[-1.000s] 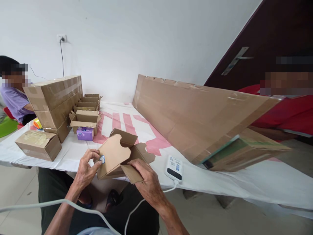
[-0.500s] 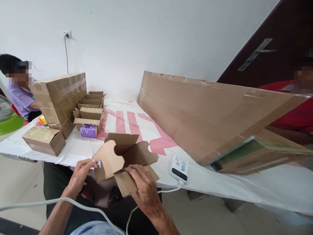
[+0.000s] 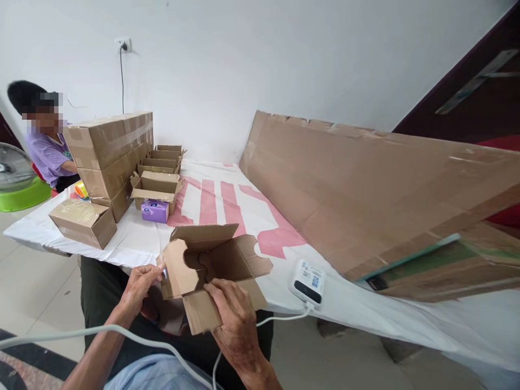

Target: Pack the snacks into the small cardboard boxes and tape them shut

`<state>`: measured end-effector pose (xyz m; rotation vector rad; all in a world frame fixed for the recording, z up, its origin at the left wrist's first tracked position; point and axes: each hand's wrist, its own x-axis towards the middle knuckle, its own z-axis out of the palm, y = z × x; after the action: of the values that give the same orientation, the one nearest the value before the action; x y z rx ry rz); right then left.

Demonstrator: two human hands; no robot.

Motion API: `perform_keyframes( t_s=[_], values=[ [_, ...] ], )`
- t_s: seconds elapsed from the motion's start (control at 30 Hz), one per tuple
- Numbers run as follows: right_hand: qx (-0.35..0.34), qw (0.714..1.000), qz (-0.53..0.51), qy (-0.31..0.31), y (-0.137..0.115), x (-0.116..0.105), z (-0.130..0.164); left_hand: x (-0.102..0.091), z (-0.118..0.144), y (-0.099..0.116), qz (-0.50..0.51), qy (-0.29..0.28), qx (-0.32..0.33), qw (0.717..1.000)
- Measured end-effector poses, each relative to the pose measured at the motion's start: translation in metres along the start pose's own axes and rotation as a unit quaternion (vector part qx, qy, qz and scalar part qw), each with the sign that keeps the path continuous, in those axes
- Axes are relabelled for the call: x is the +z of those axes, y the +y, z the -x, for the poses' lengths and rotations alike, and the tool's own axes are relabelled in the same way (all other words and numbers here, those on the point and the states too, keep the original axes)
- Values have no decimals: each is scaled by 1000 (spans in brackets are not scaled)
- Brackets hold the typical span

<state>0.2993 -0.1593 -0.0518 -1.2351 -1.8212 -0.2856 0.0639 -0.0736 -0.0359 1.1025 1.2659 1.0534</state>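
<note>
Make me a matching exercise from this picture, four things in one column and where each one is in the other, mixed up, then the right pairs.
1 small open carton
2 purple pack
3 white device
4 fan

a far left, off the table
b held in both hands
c table edge, cable attached
d before the row of open boxes

Pairs: 1-b, 2-d, 3-c, 4-a

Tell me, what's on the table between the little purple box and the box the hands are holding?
Nothing: in the head view, only bare white table cloth lies between the purple box and the open cardboard box.
</note>
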Motion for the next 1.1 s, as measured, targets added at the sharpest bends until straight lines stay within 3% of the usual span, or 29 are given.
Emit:
perform_keyframes(
  t_s=[0.33, 0.63, 0.83, 1.1],
  values=[
    [-4, 1000, 11, -2, 0, -1, 0, 4, 2, -3, 46, -16, -37, 998],
    [3, 1000, 2, -5, 1, -1, 2, 7, -1, 1, 63, 21, -27, 997],
    [16, 1000, -1, 1, 3, -5, 6, 11, 9, 10, 38, 2, 45, 998],
    [32, 999, -7, 6, 6, -8, 7, 13, 12, 8, -77, 30, 135, 987]
  ],
)
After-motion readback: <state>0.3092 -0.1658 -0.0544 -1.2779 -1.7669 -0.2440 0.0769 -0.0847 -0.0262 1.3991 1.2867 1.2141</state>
